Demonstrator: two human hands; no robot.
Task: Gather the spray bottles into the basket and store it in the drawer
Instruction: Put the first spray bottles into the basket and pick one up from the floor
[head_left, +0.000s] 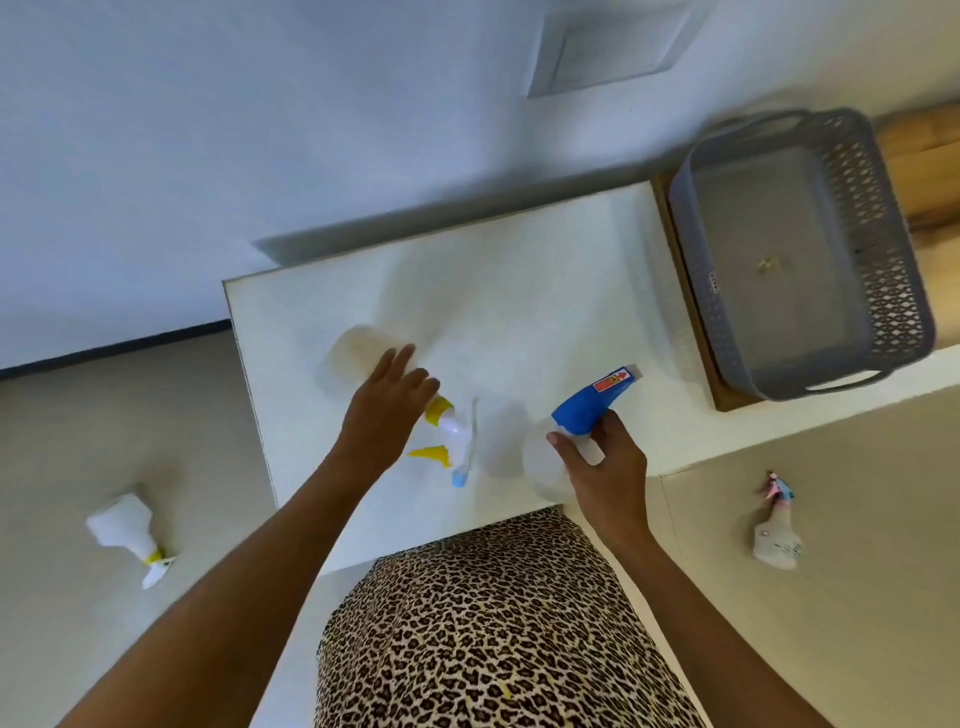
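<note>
On the white tabletop (519, 291) the left hand (387, 410) closes over a clear plastic spray bottle with a yellow collar and trigger (363, 353), lying on its side. The right hand (605, 467) grips a translucent bottle with a blue spray head (587, 410) — its red label too blurred to read. At the far right sits a grey lattice plastic basket (883, 270), holding no bottles — only a small yellowish speck. Two more spray bottles lie on the floor: one yellow-collared (127, 530), one pink-and-blue-topped (776, 535).
</note>
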